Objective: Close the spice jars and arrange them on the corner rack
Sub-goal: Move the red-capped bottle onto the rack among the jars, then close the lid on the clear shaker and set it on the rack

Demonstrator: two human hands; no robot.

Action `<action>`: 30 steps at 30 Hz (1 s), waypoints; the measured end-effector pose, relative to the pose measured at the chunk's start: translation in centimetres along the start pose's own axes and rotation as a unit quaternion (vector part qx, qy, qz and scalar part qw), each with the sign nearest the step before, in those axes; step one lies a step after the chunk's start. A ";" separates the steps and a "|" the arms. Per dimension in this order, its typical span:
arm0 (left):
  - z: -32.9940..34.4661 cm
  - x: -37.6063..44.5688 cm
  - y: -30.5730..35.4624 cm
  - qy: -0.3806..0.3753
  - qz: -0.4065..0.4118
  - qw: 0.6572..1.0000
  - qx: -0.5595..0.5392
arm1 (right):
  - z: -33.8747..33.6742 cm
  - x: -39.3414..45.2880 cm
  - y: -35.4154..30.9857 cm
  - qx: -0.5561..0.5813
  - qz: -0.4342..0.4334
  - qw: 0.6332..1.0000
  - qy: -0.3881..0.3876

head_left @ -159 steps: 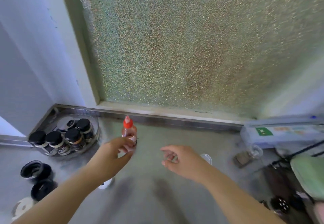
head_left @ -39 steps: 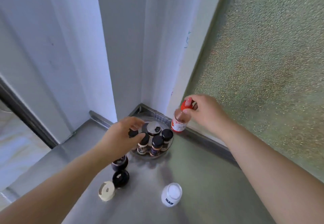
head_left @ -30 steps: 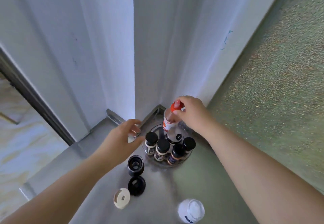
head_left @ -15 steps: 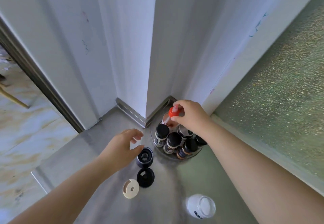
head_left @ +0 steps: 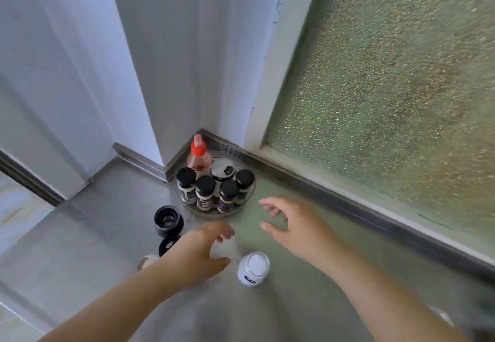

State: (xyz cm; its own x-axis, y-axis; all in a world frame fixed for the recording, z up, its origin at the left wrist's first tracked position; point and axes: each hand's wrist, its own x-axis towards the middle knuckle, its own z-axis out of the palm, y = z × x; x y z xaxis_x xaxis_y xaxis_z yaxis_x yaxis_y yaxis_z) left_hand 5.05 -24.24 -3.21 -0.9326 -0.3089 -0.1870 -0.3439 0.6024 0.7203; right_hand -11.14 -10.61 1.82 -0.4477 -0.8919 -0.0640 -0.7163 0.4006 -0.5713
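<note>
Head view. The left hand (head_left: 197,254) hangs over the steel table (head_left: 80,234) with its fingers (head_left: 223,234) loosely spread and slightly bent; it holds nothing. The right hand (head_left: 292,225) is likewise spread wide, fingers (head_left: 269,203) extended toward the rack, thumb apart, nothing held. Whether either hand touches the table cannot be told. Both hands are blurred.

The corner rack (head_left: 247,199), a round clear tray, sits in the corner where the white wall (head_left: 174,60) meets the frosted glass pane (head_left: 388,73), just beyond both hands and apart from them. On it stand four dark jars with black caps: one at front left (head_left: 186,185), one at front centre (head_left: 205,193), one at front right (head_left: 227,195) and one behind that (head_left: 245,179). A white-lidded jar (head_left: 222,170) stands at the back, and a red-capped bottle (head_left: 198,158) with reddish contents stands upright at the rear left, nearest the corner.

Off the rack, a white jar (head_left: 253,268) with a clear top stands on the table between the two hands, just beside the left thumb. A black open jar (head_left: 167,219) stands left of the rack. Nearer the camera, a black lid (head_left: 167,245) and a pale lid (head_left: 147,260) lie on the table, both partly hidden by the left hand.
</note>
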 end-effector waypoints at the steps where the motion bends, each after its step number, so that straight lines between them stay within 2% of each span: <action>1: 1.2 0.2 0.4 -0.023 -0.009 1.000 -0.003 | 0.2 -1.2 0.9 0.003 0.010 1.000 -0.003; 4: 4.2 0.6 1.3 -0.068 -0.045 0.997 -0.017 | 0.5 -4.3 2.6 0.018 0.041 0.999 -0.008; 9: 7.1 1.8 1.2 -0.059 -0.055 0.996 -0.025 | 0.7 -7.3 4.3 0.025 0.060 0.998 -0.006; 14: 8.5 1.9 1.2 -0.017 -0.043 0.998 -0.038 | 0.8 -9.1 5.0 0.036 0.068 0.997 -0.008; 18: 8.4 0.7 1.9 0.017 -0.065 0.985 -0.161 | 1.0 -9.9 5.0 0.046 0.078 0.996 -0.010; 22: 6.3 -1.1 3.6 0.096 -0.062 0.967 -0.228 | 1.0 -9.6 4.3 0.065 0.078 0.995 -0.015; 26: 4.0 -3.2 4.1 0.138 -0.048 0.965 -0.216 | 1.5 -8.2 2.5 0.078 0.061 0.995 -0.025; 30: 2.6 -5.6 2.5 0.176 -0.077 0.966 -0.173 | 2.8 -6.6 0.3 0.087 0.028 0.995 -0.047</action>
State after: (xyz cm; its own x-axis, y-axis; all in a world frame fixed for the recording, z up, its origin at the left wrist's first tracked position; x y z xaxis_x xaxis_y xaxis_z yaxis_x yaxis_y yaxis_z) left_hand 9.17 -19.11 -2.05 -0.7565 -0.6438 -0.1152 -0.3616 0.2649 0.8939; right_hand -6.93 -5.19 -0.19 -0.4266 -0.8880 -0.1719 -0.5844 0.4157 -0.6969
